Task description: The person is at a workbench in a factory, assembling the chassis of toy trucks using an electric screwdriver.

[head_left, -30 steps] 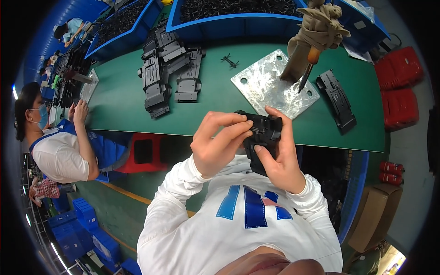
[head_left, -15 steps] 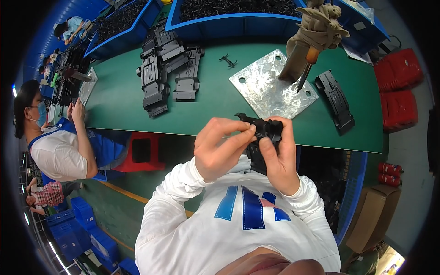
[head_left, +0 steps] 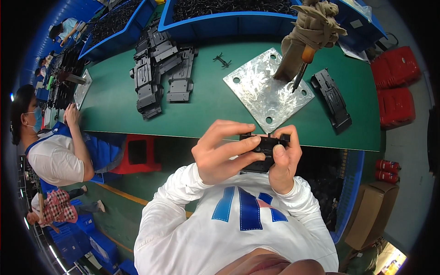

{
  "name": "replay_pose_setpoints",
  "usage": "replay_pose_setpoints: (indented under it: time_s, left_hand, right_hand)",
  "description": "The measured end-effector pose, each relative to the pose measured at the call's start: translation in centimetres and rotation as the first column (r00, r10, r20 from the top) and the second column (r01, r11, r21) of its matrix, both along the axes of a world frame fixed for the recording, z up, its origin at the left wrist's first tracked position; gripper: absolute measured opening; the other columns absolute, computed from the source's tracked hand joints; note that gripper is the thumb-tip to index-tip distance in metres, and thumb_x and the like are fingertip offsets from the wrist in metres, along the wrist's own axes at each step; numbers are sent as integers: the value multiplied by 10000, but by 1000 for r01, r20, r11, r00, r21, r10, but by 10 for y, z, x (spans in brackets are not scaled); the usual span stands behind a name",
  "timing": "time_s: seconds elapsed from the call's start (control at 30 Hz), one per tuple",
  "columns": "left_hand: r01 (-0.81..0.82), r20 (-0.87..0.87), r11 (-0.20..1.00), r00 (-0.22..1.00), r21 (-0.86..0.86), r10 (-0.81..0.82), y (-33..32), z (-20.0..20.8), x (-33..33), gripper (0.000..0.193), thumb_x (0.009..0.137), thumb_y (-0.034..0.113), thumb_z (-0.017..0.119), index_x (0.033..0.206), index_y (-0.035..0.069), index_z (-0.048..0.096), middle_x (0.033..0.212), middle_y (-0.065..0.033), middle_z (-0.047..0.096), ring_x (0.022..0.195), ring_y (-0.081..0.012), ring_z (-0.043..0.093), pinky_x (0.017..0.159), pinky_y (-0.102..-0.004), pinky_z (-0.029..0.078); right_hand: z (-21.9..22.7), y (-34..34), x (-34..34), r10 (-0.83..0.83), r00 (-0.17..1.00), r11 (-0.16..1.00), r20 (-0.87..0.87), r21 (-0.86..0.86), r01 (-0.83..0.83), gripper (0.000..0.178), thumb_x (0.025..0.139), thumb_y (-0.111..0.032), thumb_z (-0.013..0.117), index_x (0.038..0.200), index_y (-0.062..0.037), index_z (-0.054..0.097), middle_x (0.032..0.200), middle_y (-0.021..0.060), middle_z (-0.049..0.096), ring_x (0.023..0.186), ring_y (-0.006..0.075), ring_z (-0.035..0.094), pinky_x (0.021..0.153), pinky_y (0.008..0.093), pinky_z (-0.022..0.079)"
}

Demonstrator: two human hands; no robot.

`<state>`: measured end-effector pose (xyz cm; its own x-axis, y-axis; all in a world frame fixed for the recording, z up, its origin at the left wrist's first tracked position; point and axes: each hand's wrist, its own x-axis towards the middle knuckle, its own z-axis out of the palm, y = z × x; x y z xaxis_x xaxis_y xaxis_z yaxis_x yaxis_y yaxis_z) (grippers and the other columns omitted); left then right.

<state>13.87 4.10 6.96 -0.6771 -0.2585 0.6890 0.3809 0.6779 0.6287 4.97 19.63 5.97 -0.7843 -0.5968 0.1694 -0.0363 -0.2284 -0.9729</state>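
Observation:
Just off the table's near edge, in front of my chest, I hold a black plastic chassis-like part (head_left: 264, 147). My left hand (head_left: 219, 153) pinches its left end between thumb and fingers. My right hand (head_left: 286, 158) grips the right end, its thumb pressed on the near face. Fingers hide much of the part, and its lower portion hangs toward my shirt. Beyond my hands lies a square metal plate (head_left: 250, 87) with holes in its corners. A screwdriver (head_left: 303, 68) with an orange handle leans against a cloth-wrapped upright (head_left: 293, 55) on that plate.
Stacked black chassis parts (head_left: 147, 89) lie left on the green table (head_left: 206, 114); another chassis (head_left: 331, 101) lies right. A small black piece (head_left: 222, 60) sits between. Blue bins (head_left: 229, 28) of black parts line the back. A masked co-worker (head_left: 59, 156) sits left; red stools (head_left: 396, 107) stand right.
The part has come slightly lower and turned more level between my hands. My right hand has shifted down a little. A person in the left background has moved.

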Motion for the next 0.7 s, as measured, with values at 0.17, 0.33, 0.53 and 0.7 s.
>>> replay_pose_setpoints:
  time_s: [0.17, 0.33, 0.53, 0.7]
  left_hand:
    - [36, -83, 997, 996, -73, -42, 1, 1, -3, 484, 622, 95, 956, 1062, 43, 761, 1116, -157, 700, 921, -277, 705, 775, -361, 585]
    - [40, -87, 999, 995, -34, -42, 3, 0, -10, 491, 614, 100, 956, 1054, 32, 751, 1077, -145, 712, 898, -287, 714, 752, -356, 587]
    - [68, -81, 996, 995, 59, -64, 6, 3, -15, 484, 628, 88, 946, 1050, 2, 724, 1062, -156, 734, 895, -304, 726, 757, -362, 583]
    - [104, -84, 975, 989, -195, -122, -8, 2, -16, 462, 664, 115, 941, 1066, 26, 732, 1112, -206, 721, 852, -315, 725, 719, -359, 574]
  right_hand:
    - [-2, 3, 0, 43, 999, 999, 23, -15, -43, 311, 1010, -306, 534, 1029, -20, 413, 1004, 169, 724, 875, 132, 613, 803, 285, 507]
    - [4, -2, 3, -111, 993, 989, -42, 90, 115, 405, 972, -433, 493, 970, -31, 448, 820, 87, 608, 717, 98, 507, 643, 249, 432]
    - [-1, 1, 2, -155, 987, 985, -42, 67, 158, 380, 986, -414, 479, 959, -36, 453, 804, 72, 587, 705, 93, 485, 631, 251, 416]
    - [1, 9, -6, -84, 996, 994, -11, 62, 85, 298, 1014, -292, 516, 1011, 3, 472, 891, 107, 635, 828, 112, 537, 758, 275, 466]
